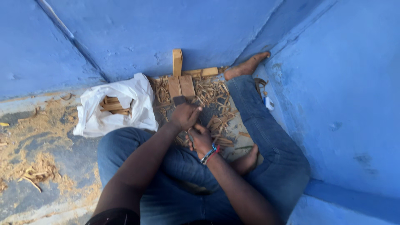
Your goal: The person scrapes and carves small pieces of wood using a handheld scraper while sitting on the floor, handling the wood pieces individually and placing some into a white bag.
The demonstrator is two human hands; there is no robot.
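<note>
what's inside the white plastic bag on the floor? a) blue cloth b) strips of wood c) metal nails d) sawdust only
b: the open white plastic bag, lying left of the hands, shows tan strips of wood in its mouth.

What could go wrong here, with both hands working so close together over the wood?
The left hand grips a dark tool right beside the right hand; a slip might cut it. Wood shavings lie around the bare foot, so splinters are a risk.
</note>
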